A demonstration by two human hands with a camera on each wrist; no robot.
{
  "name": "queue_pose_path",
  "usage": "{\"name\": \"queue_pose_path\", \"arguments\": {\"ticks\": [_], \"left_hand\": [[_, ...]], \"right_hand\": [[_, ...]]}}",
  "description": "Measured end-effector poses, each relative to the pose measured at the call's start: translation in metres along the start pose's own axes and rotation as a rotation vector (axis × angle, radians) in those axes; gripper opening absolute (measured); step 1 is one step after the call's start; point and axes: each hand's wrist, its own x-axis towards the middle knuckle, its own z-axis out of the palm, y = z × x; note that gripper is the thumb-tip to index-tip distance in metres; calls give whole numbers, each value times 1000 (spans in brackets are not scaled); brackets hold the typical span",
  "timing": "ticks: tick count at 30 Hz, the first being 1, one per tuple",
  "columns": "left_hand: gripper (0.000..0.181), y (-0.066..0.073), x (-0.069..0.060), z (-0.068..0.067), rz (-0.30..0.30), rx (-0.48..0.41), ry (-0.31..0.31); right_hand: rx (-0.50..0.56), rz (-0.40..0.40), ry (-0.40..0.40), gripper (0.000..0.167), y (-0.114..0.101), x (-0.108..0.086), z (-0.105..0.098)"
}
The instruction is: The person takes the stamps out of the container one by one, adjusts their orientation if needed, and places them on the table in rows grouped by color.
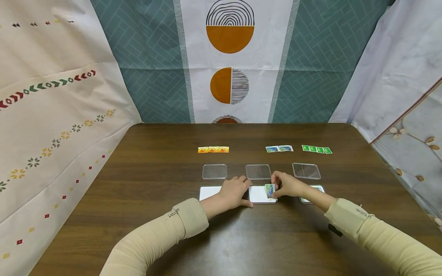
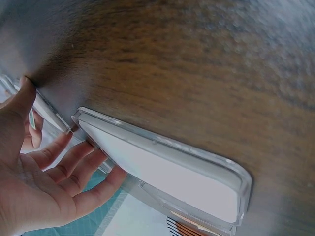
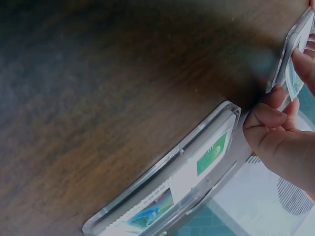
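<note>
From my distance I see long pale-beige sleeves point(image 1: 146, 235), lightly creased. The left cuff point(image 1: 195, 217) and the right cuff point(image 1: 348, 219) are wide bands, each bearing small dark lettering point(image 1: 173, 212) which I cannot read surely. Below the right one shows a small black piece point(image 1: 334, 230).

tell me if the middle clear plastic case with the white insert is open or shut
Open: its clear rectangular plastic lid lies behind the white rectangular insert, not covering it.

Pinched in the right fingers point(image 3: 268, 116), a smooth paper stamp point(image 1: 269, 190); beneath them, a glossy clear-plastic case point(image 1: 263, 203). Beyond them, transparent plastic lids point(image 1: 258, 172); around them, wood-grained surface point(image 1: 162, 165) with soft sheen; behind, matt cloth sleeves point(image 1: 152, 237).
</note>
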Motion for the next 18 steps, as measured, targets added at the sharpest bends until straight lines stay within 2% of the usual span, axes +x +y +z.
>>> {"name": "queue_pose_path", "arguments": {"ticks": [7, 10, 18], "left_hand": [[66, 0, 0, 0, 1, -1, 6], [65, -1, 0, 0, 2, -2, 8], [65, -1, 0, 0, 2, -5, 8]], "right_hand": [[106, -7, 31, 36, 1, -1, 2], [112, -2, 43, 34, 3, -1, 1], [187, 53, 10, 29, 5, -1, -3]]}}
